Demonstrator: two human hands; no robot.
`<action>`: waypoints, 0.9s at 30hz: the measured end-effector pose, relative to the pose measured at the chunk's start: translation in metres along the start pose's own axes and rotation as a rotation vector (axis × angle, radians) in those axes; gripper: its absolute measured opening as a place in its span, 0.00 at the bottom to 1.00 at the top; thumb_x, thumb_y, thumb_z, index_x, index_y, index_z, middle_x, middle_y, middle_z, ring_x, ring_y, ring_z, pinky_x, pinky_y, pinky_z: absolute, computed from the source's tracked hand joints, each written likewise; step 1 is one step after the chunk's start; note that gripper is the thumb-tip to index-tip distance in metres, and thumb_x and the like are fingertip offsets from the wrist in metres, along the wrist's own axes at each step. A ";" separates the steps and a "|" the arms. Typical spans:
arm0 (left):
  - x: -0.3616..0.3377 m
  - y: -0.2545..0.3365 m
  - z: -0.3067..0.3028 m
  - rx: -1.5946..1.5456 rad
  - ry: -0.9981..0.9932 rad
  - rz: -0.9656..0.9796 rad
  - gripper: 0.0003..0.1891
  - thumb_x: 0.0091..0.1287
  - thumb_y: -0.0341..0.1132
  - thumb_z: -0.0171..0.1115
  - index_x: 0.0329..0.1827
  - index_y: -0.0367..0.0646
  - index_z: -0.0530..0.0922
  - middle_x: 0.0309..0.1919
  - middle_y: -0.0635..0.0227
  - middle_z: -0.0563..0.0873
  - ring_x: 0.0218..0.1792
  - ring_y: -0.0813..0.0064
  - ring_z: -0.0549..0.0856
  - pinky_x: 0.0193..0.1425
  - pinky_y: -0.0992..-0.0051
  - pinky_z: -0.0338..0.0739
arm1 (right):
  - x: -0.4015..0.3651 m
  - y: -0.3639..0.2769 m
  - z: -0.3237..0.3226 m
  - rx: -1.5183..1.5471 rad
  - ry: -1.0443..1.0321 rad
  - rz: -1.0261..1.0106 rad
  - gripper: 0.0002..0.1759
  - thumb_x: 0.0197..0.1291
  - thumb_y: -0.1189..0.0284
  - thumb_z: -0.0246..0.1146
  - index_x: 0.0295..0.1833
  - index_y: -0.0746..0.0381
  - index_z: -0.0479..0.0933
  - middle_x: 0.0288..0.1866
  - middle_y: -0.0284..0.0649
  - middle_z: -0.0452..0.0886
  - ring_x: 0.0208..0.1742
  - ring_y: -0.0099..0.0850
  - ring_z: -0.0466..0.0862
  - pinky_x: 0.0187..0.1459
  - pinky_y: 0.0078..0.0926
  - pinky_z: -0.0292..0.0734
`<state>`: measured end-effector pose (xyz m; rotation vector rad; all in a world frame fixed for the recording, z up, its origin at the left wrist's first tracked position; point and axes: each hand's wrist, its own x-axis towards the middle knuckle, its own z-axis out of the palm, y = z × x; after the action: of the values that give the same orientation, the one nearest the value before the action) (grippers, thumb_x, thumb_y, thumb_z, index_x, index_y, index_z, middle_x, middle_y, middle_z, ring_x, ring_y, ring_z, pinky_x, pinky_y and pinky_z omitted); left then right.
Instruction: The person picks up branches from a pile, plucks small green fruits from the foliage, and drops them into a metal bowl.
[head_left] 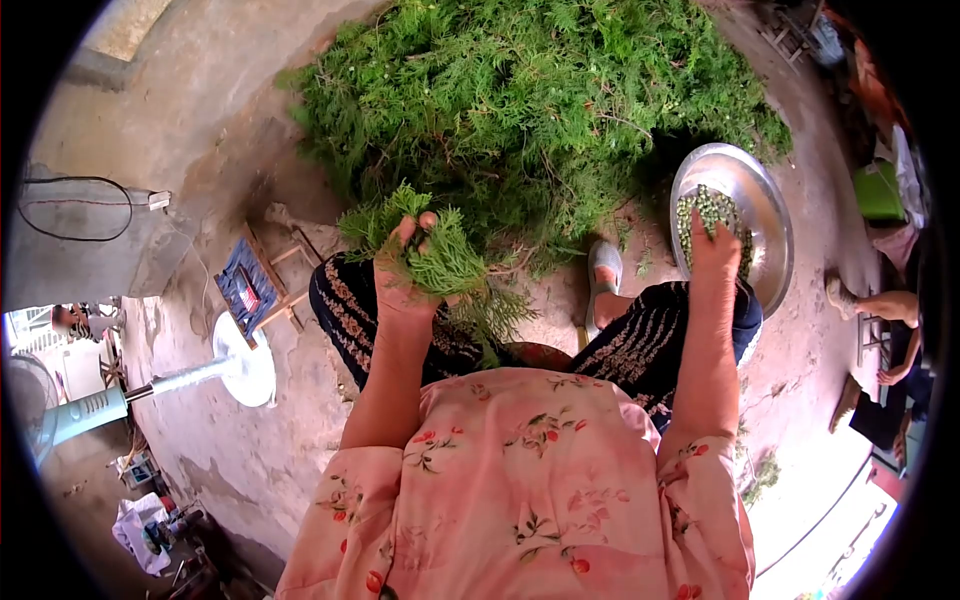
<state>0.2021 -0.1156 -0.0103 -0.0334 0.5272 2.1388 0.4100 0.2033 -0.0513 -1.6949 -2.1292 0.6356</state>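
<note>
My left hand (408, 275) is closed around a leafy green conifer sprig (447, 262), whose flat fronds spread out on both sides of the fingers and hang down over my lap. Over on the right, my right hand (715, 248) reaches down into a wide metal basin (770, 215). Small round green cones (712, 205) lie in the basin, right at my fingertips. The fingers point downward and seem drawn together; whether they hold any cone is hidden. A large heap of cut conifer branches (520, 90) lies on the floor in front of me.
A small wooden stool (265, 275) with a dark seat and a red packet stands left of my knee. Behind it is a standing fan with a round white base (245, 360). At the far right another person's leg (880, 305) shows. A green container (878, 190) stands there too.
</note>
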 end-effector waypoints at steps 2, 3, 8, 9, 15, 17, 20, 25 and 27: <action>0.000 0.002 -0.003 -0.122 0.021 -0.032 0.09 0.65 0.39 0.53 0.33 0.43 0.74 0.33 0.63 0.81 0.32 0.65 0.80 0.30 0.66 0.78 | 0.022 0.020 -0.014 -0.132 0.040 -0.043 0.29 0.57 0.60 0.63 0.44 0.81 0.73 0.35 0.54 0.80 0.37 0.39 0.82 0.42 0.28 0.78; -0.002 0.001 -0.005 -0.216 0.088 -0.035 0.10 0.67 0.40 0.50 0.36 0.43 0.74 0.36 0.63 0.81 0.36 0.62 0.80 0.37 0.59 0.77 | 0.040 0.051 -0.004 -0.159 0.126 -0.061 0.28 0.54 0.56 0.63 0.42 0.74 0.76 0.33 0.55 0.80 0.36 0.43 0.82 0.42 0.32 0.76; 0.000 -0.004 -0.025 -0.309 0.050 0.004 0.13 0.69 0.41 0.45 0.43 0.44 0.74 0.43 0.65 0.79 0.42 0.61 0.79 0.43 0.55 0.75 | 0.038 0.045 0.001 0.735 -0.073 -0.066 0.21 0.56 0.67 0.59 0.53 0.68 0.70 0.43 0.51 0.77 0.45 0.39 0.79 0.48 0.32 0.75; 0.002 -0.005 -0.025 -0.341 0.056 -0.054 0.13 0.70 0.41 0.44 0.45 0.44 0.74 0.46 0.66 0.78 0.43 0.61 0.78 0.44 0.54 0.75 | 0.028 0.028 -0.002 1.039 -0.171 -0.060 0.22 0.57 0.72 0.58 0.57 0.67 0.67 0.47 0.50 0.76 0.48 0.36 0.77 0.51 0.32 0.75; 0.011 -0.027 -0.010 -0.225 0.314 0.054 0.12 0.69 0.38 0.47 0.49 0.41 0.72 0.45 0.63 0.80 0.44 0.61 0.80 0.46 0.59 0.78 | -0.114 -0.102 -0.006 0.393 -0.478 -1.048 0.40 0.42 0.83 0.65 0.65 0.60 0.61 0.57 0.48 0.72 0.57 0.40 0.73 0.59 0.33 0.67; 0.010 -0.035 0.000 -0.275 0.342 0.035 0.13 0.69 0.36 0.47 0.53 0.41 0.68 0.44 0.61 0.80 0.42 0.59 0.81 0.46 0.58 0.79 | -0.140 -0.104 0.025 0.445 -0.486 -1.072 0.42 0.37 0.82 0.66 0.64 0.61 0.62 0.56 0.50 0.72 0.57 0.42 0.72 0.58 0.36 0.67; 0.013 -0.038 -0.004 -0.248 0.318 0.041 0.12 0.70 0.36 0.45 0.53 0.41 0.67 0.42 0.60 0.80 0.45 0.59 0.80 0.49 0.56 0.77 | -0.144 -0.095 0.061 0.525 -0.434 -1.139 0.32 0.43 0.82 0.64 0.59 0.63 0.67 0.49 0.48 0.76 0.45 0.39 0.78 0.47 0.34 0.74; 0.007 -0.008 0.028 -0.039 0.560 0.221 0.12 0.58 0.32 0.65 0.43 0.44 0.74 0.39 0.67 0.81 0.42 0.66 0.79 0.47 0.60 0.76 | -0.132 -0.109 0.032 0.984 -1.178 0.081 0.12 0.59 0.66 0.62 0.39 0.65 0.73 0.26 0.37 0.76 0.19 0.23 0.71 0.20 0.18 0.67; 0.002 0.007 0.024 0.122 0.650 0.349 0.09 0.59 0.31 0.64 0.40 0.44 0.76 0.36 0.70 0.82 0.37 0.71 0.78 0.40 0.68 0.75 | -0.122 -0.108 0.024 1.107 -1.282 0.387 0.15 0.57 0.63 0.64 0.37 0.63 0.71 0.26 0.38 0.76 0.16 0.23 0.69 0.15 0.17 0.62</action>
<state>0.1999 -0.1082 0.0133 -0.6240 1.1033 2.4126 0.3369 0.0611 -0.0116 -0.9906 -1.2120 2.8590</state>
